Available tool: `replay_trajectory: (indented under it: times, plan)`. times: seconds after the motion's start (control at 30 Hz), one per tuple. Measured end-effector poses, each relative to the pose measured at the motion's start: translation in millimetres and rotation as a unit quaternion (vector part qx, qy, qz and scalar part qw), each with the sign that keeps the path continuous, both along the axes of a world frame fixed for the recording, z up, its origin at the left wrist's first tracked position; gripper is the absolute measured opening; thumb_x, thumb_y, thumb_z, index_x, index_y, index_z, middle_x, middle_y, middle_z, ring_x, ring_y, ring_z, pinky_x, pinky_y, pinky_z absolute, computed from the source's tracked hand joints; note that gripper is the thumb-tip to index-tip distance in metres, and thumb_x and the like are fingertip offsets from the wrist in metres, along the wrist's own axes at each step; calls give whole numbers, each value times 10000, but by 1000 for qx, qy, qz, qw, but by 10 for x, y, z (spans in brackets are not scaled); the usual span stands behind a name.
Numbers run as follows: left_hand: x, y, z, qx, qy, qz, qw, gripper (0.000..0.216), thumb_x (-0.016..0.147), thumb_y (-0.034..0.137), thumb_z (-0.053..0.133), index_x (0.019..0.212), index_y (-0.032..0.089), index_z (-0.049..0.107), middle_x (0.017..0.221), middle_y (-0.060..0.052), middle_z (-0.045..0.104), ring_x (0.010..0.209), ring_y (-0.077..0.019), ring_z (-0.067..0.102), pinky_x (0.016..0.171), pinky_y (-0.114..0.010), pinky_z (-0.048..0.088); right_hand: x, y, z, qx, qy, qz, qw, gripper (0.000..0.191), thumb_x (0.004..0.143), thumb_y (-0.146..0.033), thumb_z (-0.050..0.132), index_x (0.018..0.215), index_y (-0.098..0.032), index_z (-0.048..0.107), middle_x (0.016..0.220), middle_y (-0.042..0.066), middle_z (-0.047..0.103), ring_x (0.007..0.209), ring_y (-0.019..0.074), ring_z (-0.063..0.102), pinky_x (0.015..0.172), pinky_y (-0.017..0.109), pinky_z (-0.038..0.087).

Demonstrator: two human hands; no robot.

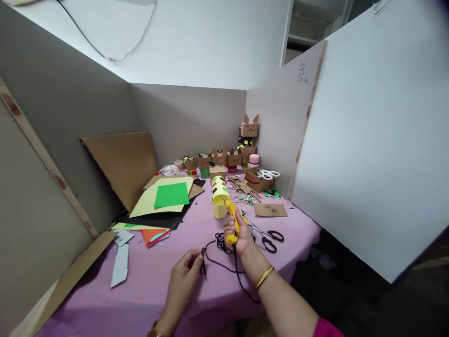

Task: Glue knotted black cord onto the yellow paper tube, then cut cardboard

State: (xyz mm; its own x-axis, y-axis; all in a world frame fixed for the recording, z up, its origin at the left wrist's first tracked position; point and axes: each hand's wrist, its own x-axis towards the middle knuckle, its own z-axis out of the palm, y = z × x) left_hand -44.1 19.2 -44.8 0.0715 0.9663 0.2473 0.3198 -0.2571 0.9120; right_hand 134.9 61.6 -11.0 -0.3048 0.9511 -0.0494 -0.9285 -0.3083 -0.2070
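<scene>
Our hands are apart from each other toward the near edge of the counter [147,288]: the left hand [185,267] pinches black cord [221,242] between thumb and finger, and the right hand [241,234] is wrapped around a yellow glue gun [232,219]. Its nozzle points at the open end of a yellow paper tube [220,188] near the counter's middle; we cannot tell whether they touch. We judge the work well along: the tube already bears red, black and green cut-outs, and cat-faced figures [219,157] line the far edge. The cord lies loose in a tangle, not joined to the tube, so that part looks undone. Toward the far right corner, an open cardboard box [257,181] holds white-handled scissors [268,174]; the pink jar [253,160] behind it is closed, its contents hidden. We cannot make out what the small tub [179,164] near the far left corner holds.
</scene>
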Motion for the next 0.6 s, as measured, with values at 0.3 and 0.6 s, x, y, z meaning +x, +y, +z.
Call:
replay_trajectory:
  times: [0.3, 0.6]
  plan:
    - [0, 0, 5, 4, -2, 3, 1000, 268, 739, 438, 557, 707, 181, 626, 612, 6, 580, 601, -167, 525, 571, -243, 426, 2, 32, 62, 16, -4, 6, 1000, 380, 749, -436, 666, 586, -164, 457, 450, -96, 429, 329, -1, 366, 329, 72, 330]
    - [-6, 6, -5, 0, -6, -1, 1000, 280, 735, 455, 558, 712, 184, 626, 611, 8, 573, 601, -171, 522, 576, -246, 427, 112, -297, 26, 86, -39, 33, 995, 353, 781, -427, 633, 617, -178, 443, 460, -97, 437, 340, 5, 313, 337, 78, 291]
